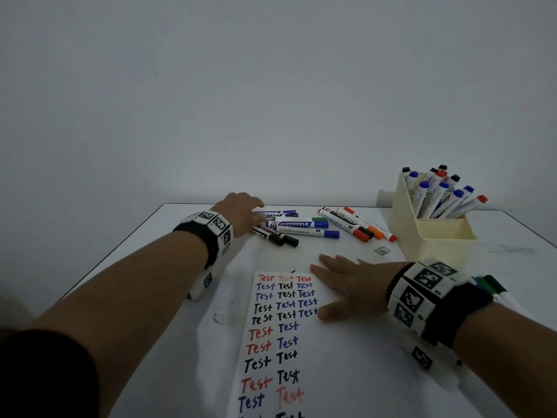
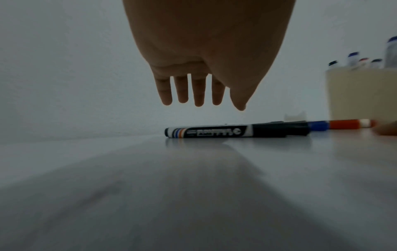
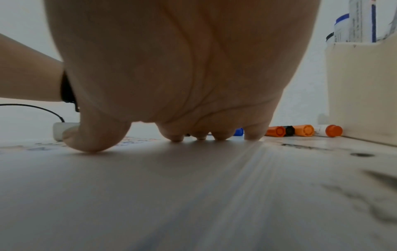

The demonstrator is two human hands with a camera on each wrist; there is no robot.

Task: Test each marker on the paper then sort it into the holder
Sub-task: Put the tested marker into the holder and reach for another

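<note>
A long paper strip (image 1: pixel 272 351) covered with "Test" in red, blue and black lies in front of me. My right hand (image 1: pixel 340 289) lies flat on its upper right edge, fingers (image 3: pixel 177 136) and thumb pressing down. My left hand (image 1: pixel 241 211) reaches over the left ends of the loose markers (image 1: pixel 297 227) at the back. From the left wrist, its straight fingers (image 2: pixel 198 95) hang just above a black marker (image 2: pixel 236 132) without touching it. The cream holder (image 1: pixel 437 236) at the right has several capped markers standing in it.
Orange and red-capped markers (image 1: pixel 361 226) lie between the pile and the holder (image 3: pixel 361 88), their caps (image 3: pixel 303 130) facing my right wrist. Green and blue markers (image 1: pixel 489 286) show behind my right wrist. A white wall rises behind the table's far edge.
</note>
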